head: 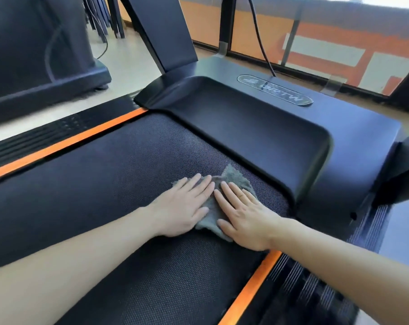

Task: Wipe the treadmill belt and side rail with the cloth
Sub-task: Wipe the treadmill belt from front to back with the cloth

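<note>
Belt-wiping step in hand: both hands flat on the grey cloth, centre-right of frame, near the front end of the belt. Left hand and right hand press palms down, fingers straight and slightly spread, not clamped on anything. Cloth looks fuzzy, crumpled, irregular in outline; belt is dark, finely dotted weave. The glossy black motor cover curves above. Next likely calls for sliding toward the ribbed side rail, lower right, beyond the orange strip.
</note>
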Action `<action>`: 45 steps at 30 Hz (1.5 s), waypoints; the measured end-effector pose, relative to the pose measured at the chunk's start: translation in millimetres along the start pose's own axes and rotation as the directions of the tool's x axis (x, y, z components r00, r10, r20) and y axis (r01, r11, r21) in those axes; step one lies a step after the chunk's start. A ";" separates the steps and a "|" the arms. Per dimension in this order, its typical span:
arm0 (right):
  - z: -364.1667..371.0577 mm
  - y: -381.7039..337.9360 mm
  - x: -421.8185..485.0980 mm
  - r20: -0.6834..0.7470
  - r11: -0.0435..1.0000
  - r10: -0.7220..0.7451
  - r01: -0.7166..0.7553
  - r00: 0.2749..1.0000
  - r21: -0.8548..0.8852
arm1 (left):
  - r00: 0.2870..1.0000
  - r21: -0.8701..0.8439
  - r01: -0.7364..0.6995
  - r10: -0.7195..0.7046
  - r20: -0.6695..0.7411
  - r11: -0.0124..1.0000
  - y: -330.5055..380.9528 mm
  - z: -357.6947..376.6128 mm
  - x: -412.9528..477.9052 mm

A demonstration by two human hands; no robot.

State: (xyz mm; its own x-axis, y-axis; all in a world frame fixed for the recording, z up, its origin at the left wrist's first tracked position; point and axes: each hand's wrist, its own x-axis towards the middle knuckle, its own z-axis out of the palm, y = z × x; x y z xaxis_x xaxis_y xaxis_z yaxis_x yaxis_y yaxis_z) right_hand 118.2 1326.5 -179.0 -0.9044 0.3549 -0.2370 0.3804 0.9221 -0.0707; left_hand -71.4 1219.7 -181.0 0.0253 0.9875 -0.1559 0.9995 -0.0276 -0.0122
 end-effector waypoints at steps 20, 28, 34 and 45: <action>-21.1 -14.1 83.3 -0.070 0.998 -0.025 0.028 0.997 0.049 | 0.953 -0.224 0.265 -0.290 -0.086 0.938 -37.0 2.8 12.6; -40.8 -3.0 220.4 -0.089 0.999 -0.001 0.005 0.996 0.049 | 0.903 -0.141 0.429 -0.427 0.046 0.892 -142.2 -3.8 83.9; -61.2 -5.5 290.3 -0.094 1.000 0.007 -0.005 0.996 0.026 | 0.858 -0.152 0.514 -0.509 0.069 0.844 -204.3 -4.0 114.1; -59.5 -16.1 311.3 -0.179 0.999 0.015 -0.022 0.984 -0.038 | 0.838 -0.096 0.545 -0.538 0.093 0.833 -228.5 -3.0 123.0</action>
State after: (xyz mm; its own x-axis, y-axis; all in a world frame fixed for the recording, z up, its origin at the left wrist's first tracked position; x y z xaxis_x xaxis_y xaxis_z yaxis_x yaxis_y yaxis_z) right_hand -181.0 1431.4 -194.0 -0.9186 0.3903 -0.0612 0.3925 0.9193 -0.0286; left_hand -296.7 1347.8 -194.4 -0.5176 0.8280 -0.2158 0.8480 0.5301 0.0001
